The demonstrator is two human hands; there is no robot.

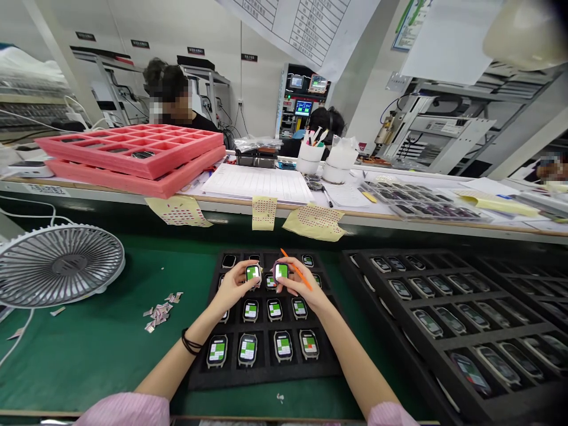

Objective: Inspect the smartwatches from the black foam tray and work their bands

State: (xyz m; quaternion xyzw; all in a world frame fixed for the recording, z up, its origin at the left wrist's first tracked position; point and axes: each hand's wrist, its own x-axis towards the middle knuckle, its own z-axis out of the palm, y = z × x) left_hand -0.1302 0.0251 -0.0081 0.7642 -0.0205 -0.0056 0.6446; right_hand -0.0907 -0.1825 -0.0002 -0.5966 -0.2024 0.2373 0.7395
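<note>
A black foam tray [265,373] lies on the green mat in front of me, its pockets holding several small watch bodies with lit green screens [274,309]. My left hand [234,286] holds one watch body [252,273] above the tray's far rows. My right hand [299,288] holds another watch body [281,271] right beside it, and an orange stick [296,270] also pokes out of that hand, slanting up to the left.
A larger black tray [448,296] of dark-screened watch bodies lies to the right. A white fan [60,264] sits at left, with small paper scraps [160,312] near it. Pink foam trays [133,155], papers and cups stand on the raised shelf; other people work behind it.
</note>
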